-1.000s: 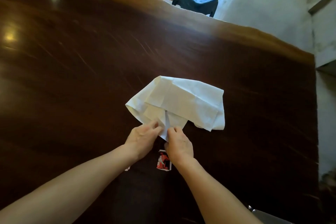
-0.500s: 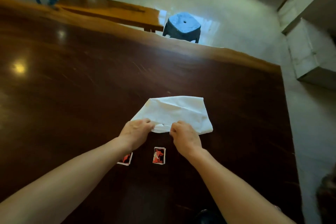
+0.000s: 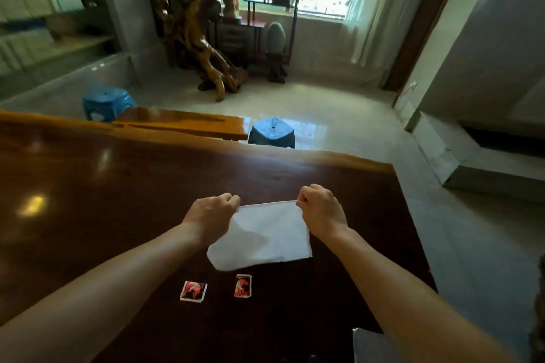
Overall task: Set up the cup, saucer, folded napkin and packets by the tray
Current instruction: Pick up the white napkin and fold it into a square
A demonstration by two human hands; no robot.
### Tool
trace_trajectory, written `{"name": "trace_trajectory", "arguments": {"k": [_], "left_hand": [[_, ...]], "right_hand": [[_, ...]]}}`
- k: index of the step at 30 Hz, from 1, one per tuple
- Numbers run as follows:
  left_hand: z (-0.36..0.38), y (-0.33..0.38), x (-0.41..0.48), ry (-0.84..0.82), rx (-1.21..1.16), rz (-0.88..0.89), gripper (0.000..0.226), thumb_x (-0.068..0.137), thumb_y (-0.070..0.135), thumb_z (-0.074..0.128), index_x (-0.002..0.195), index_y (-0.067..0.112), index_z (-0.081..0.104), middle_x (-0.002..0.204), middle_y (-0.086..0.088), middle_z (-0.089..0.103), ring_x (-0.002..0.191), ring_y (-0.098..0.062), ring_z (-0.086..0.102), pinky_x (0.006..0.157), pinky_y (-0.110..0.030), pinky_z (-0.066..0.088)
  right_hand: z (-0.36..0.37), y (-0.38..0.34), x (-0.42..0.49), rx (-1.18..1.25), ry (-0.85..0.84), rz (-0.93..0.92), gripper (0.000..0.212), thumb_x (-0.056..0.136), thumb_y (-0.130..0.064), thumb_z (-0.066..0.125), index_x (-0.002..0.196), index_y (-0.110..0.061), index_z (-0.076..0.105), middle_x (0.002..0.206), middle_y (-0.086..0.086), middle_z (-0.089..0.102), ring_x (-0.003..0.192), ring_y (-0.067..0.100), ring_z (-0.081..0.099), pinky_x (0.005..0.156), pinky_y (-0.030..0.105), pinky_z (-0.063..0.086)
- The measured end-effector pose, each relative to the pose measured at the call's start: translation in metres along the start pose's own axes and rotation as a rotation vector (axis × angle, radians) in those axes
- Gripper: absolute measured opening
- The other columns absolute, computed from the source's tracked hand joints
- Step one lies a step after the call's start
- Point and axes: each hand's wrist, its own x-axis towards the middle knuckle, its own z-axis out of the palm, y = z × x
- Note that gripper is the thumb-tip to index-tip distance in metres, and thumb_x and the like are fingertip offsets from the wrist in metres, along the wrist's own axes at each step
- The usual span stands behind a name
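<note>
A white napkin point(image 3: 265, 237) hangs above the dark wooden table point(image 3: 118, 200), stretched between both hands. My left hand point(image 3: 211, 214) pinches its upper left corner and my right hand point(image 3: 321, 211) pinches its upper right corner. The lower edge of the napkin droops toward me. Two small red-and-black packets lie flat on the table just below it: one packet point(image 3: 193, 291) on the left and another packet point(image 3: 243, 285) on the right. A pale grey corner, perhaps the tray point(image 3: 367, 345), shows at the bottom edge under my right forearm. No cup or saucer is in view.
The table's far edge runs across the middle of the view, its right edge close beside my right arm. Beyond it stand a wooden bench point(image 3: 180, 124), two blue stools point(image 3: 272, 132) point(image 3: 107, 103) and a carved root sculpture point(image 3: 203, 38) on the tiled floor.
The napkin has been lifted off the table and is now held up by its top corners, hands spread apart. The camera has tilted up, showing the room.
</note>
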Motion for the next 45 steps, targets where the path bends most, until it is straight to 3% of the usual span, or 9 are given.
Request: {"name": "trace_trajectory", "arguments": {"k": [7,15,23,27,30,34,38,41,45], "left_hand": [[-0.053,0.001,-0.011,0.052,0.148,0.049,0.023,0.095,0.005,0.054,0.112,0.017,0.062,0.104,0.001,0.065,0.092,-0.018,0.071,0.073,-0.027,0.057],[-0.088,-0.017,-0.031,0.033,0.214,-0.09,0.018,0.094,0.007,0.051,0.106,0.019,0.059,0.103,0.002,0.065,0.093,-0.018,0.07,0.065,-0.025,0.046],[-0.102,-0.041,-0.044,-0.019,0.214,-0.255,0.018,0.095,0.008,0.054,0.109,0.019,0.06,0.104,-0.001,0.062,0.095,-0.017,0.062,0.075,-0.027,0.053],[-0.13,-0.054,-0.028,0.082,0.064,-0.347,0.014,0.095,0.008,0.053,0.106,0.016,0.058,0.092,-0.005,0.067,0.083,-0.02,0.067,0.067,-0.032,0.054],[-0.152,-0.067,-0.016,0.231,0.019,-0.339,0.012,0.095,0.005,0.054,0.106,0.01,0.057,0.09,-0.013,0.071,0.079,-0.025,0.071,0.071,-0.039,0.061],[-0.171,-0.084,-0.016,0.342,-0.004,-0.345,0.013,0.09,0.001,0.06,0.098,0.01,0.057,0.081,-0.012,0.067,0.071,-0.029,0.066,0.065,-0.043,0.057],[-0.169,-0.088,-0.04,0.308,0.0,-0.363,0.01,0.09,0.004,0.058,0.095,0.013,0.056,0.086,-0.018,0.069,0.077,-0.038,0.067,0.072,-0.051,0.057],[-0.153,-0.078,-0.073,0.255,0.039,-0.384,0.01,0.09,0.009,0.058,0.099,0.015,0.058,0.092,-0.019,0.071,0.083,-0.04,0.069,0.069,-0.047,0.054],[-0.114,-0.064,-0.129,0.074,-0.015,-0.512,0.017,0.091,0.008,0.052,0.097,0.024,0.055,0.096,-0.009,0.069,0.09,-0.034,0.065,0.067,-0.04,0.045]], "right_hand": [[-0.071,-0.004,-0.011,-0.043,0.154,-0.033,0.009,0.093,-0.017,0.065,0.087,-0.01,0.066,0.097,0.008,0.066,0.089,0.033,0.064,0.073,0.038,0.051],[-0.112,0.01,-0.019,-0.094,0.205,-0.003,0.007,0.092,-0.01,0.064,0.087,-0.006,0.067,0.092,0.01,0.064,0.085,0.034,0.065,0.065,0.033,0.045],[-0.112,0.024,-0.023,-0.151,0.189,0.057,0.009,0.093,-0.008,0.061,0.087,-0.005,0.067,0.096,0.014,0.066,0.089,0.036,0.065,0.065,0.031,0.04],[-0.113,0.023,-0.017,-0.144,0.168,0.061,0.007,0.093,-0.006,0.061,0.09,-0.004,0.068,0.098,0.014,0.066,0.092,0.035,0.065,0.069,0.031,0.043],[-0.121,0.018,-0.009,-0.13,0.204,0.033,0.008,0.094,-0.007,0.061,0.09,-0.003,0.067,0.097,0.014,0.066,0.088,0.032,0.065,0.07,0.033,0.046],[-0.134,0.009,-0.002,-0.088,0.262,0.004,0.014,0.096,-0.013,0.06,0.088,-0.005,0.068,0.095,0.014,0.066,0.084,0.031,0.063,0.068,0.033,0.044],[-0.128,0.007,-0.015,-0.08,0.217,-0.024,0.013,0.095,-0.013,0.061,0.088,-0.004,0.068,0.097,0.015,0.065,0.088,0.034,0.063,0.073,0.04,0.051],[-0.107,0.011,-0.036,-0.079,0.156,-0.021,0.01,0.094,-0.014,0.063,0.088,-0.007,0.068,0.099,0.015,0.066,0.091,0.034,0.063,0.079,0.045,0.054],[-0.065,0.018,-0.074,-0.024,0.048,-0.003,0.011,0.091,-0.018,0.067,0.083,-0.013,0.068,0.095,0.006,0.066,0.086,0.028,0.061,0.07,0.034,0.046]]}}
